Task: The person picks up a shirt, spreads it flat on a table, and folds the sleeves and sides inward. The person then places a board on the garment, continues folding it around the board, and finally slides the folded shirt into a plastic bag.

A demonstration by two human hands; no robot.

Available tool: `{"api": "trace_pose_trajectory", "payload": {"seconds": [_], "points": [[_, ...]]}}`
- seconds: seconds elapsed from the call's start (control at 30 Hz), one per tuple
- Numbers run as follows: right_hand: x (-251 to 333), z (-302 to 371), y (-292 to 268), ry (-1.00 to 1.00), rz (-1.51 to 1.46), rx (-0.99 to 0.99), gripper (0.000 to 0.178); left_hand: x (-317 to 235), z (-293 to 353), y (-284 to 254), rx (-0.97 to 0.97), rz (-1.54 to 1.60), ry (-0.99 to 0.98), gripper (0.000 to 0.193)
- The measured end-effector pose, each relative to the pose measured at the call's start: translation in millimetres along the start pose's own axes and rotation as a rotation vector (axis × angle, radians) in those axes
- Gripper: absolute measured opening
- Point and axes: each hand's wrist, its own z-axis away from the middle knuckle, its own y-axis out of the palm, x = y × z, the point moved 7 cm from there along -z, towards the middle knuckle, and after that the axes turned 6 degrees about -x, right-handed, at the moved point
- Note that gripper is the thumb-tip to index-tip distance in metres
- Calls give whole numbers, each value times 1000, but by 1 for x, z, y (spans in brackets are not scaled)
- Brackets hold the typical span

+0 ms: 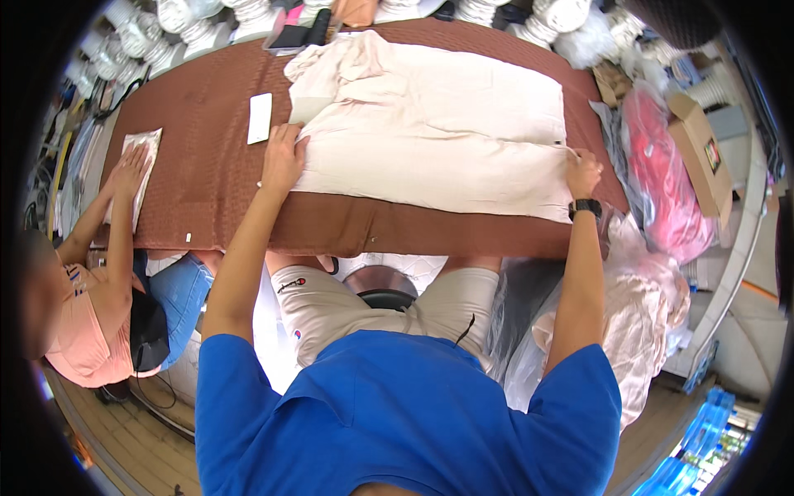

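A pale cream garment (447, 157), by its long split shape a pair of trousers, lies spread across the brown cloth-covered table (198, 165). Its far left part is bunched in loose folds, while the near leg is drawn out fairly flat. At the left end of the near leg, my left hand (284, 157) is closed on the fabric edge. My right hand (584, 174), with a black watch on its wrist, pinches the right-hand end by the hem. A white card (260, 118) lies just beyond my left hand.
On the left, a co-worker's hands (128, 169) press on a flat packed piece (146, 153). Red clothing in clear plastic (649, 165) and a cardboard box (701, 157) lie at the right. White rolled bundles (194, 29) line the far edge. Pale fabric (633, 306) hangs beside my right arm.
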Motion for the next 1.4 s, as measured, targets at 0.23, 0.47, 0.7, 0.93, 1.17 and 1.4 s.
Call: {"api": "trace_pose_trajectory", "payload": {"seconds": [0.23, 0.47, 0.7, 0.93, 1.17, 1.4], "points": [[91, -13, 15, -156, 16, -189, 26, 7, 4, -6, -140, 220, -149, 22], [410, -40, 70, -697, -758, 43, 36, 13, 9, -8, -69, 83, -98, 21], [484, -81, 155, -361, -591, 262, 39, 0, -3, 1, -20, 102, -106, 32], [441, -97, 35, -287, -1173, 376, 19, 16, 15, -5, -62, 73, -129, 21], [196, 20, -52, 192, -1306, 646, 20, 9, 5, -1, -65, 122, -138, 20], [130, 100, -24, 19, -908, 597, 18, 11, 3, -1, -20, 78, -61, 26]]}}
